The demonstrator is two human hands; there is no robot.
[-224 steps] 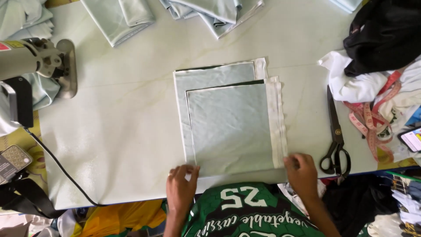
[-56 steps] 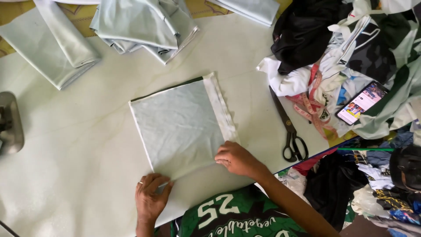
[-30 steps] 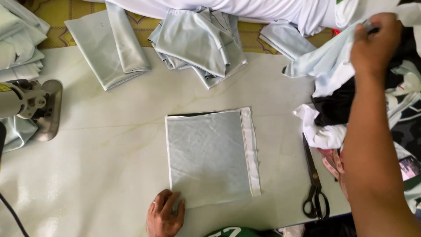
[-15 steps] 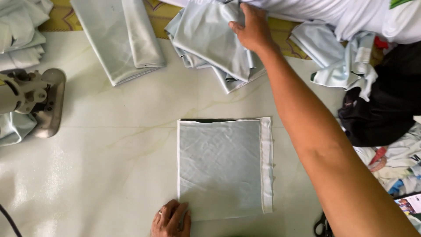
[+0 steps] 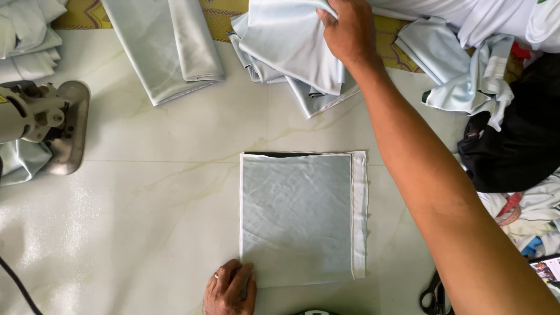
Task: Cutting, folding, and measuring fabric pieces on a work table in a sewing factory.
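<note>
My right hand [image 5: 349,30] reaches far forward and grips the top edge of a pale blue folded fabric piece [image 5: 294,46] in the pile at the back. My left hand [image 5: 229,289] rests flat on the floor at the near left corner of a squared stack of pale blue fabric pieces [image 5: 297,217], its fingers touching the stack's edge. A white strip of cloth [image 5: 360,213] shows along the right side of that stack. My right forearm crosses above the floor to the right of the stack.
An electric cloth cutter [image 5: 41,122] stands at the left. Another folded pale fabric [image 5: 166,46] lies at the back left. Black and white garments [image 5: 513,146] pile at the right. Scissors [image 5: 433,293] lie near the bottom right, by a phone [image 5: 547,269].
My right hand left the stack, reached to the heap at the right, then to the back pile and closed on a pale blue piece. My left hand stayed at the stack's corner.
</note>
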